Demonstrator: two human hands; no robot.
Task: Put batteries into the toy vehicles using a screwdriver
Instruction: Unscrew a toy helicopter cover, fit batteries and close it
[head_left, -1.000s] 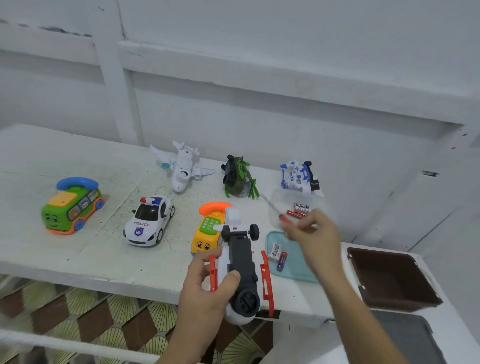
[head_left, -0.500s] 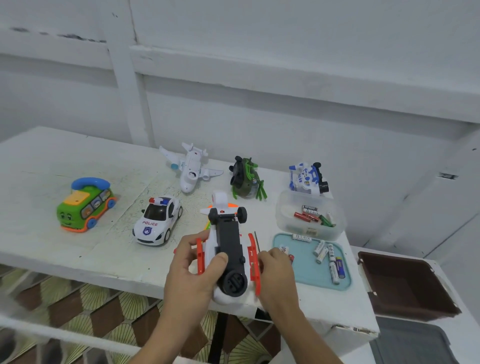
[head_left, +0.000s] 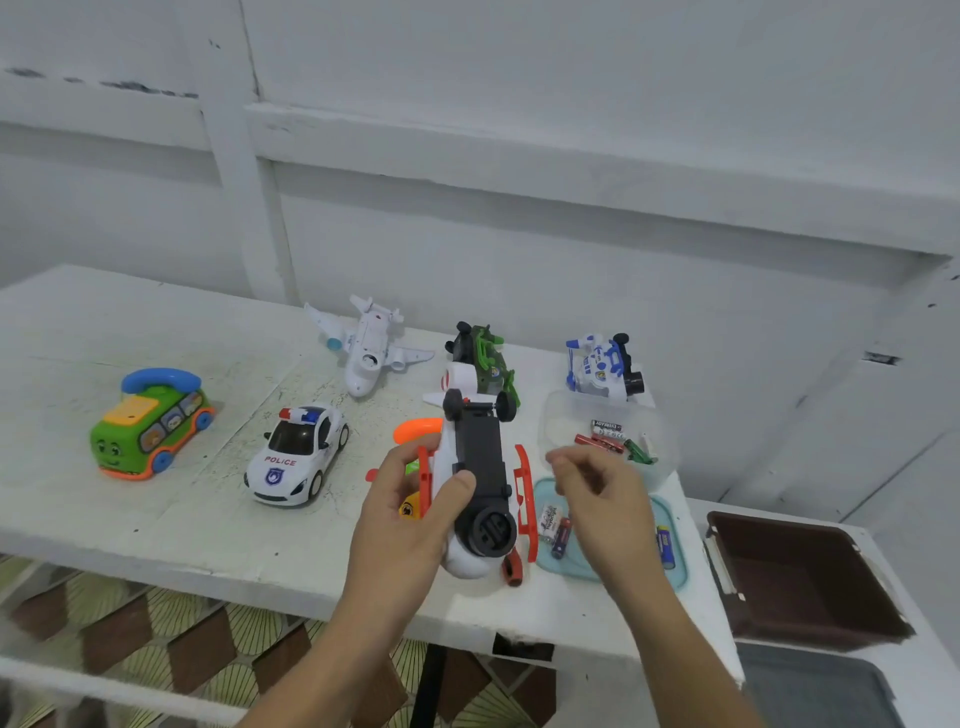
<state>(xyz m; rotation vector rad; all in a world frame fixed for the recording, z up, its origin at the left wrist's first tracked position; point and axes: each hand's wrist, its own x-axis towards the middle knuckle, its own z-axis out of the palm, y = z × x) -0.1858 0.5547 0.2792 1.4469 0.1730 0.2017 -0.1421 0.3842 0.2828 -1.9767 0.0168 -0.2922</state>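
Gripping the toy helicopter (head_left: 475, 467) belly-up above the near edge of the white table (head_left: 156, 530), the left hand (head_left: 405, 519) had its fingers curled round the left flank and its thumb pressed on the black underside panel. From where I stood, the helicopter's long axis ran straight away from the person, with the round black fitting at the near end and the two small wheels at the far end. The orange skids stood up on either side.

The right hand (head_left: 602, 499) hovered just to the right of the helicopter, apart from it. Its fingers were loosely bent and blurred, and nothing showed between them.

Directly under that hand lay the teal lid (head_left: 675, 571) with loose batteries (head_left: 558, 535) on it. More cells sat in the clear tub (head_left: 665, 452) just beyond. A small red-handled item, probably the screwdriver (head_left: 511, 569), lay on the table just beside the helicopter's near end.

Judgement: the batteries lay to the right of the held toy, so the right hand was the nearer one for picking a cell. Each cell would then have to travel leftward to the black panel. I could not tell whether the compartment was open.
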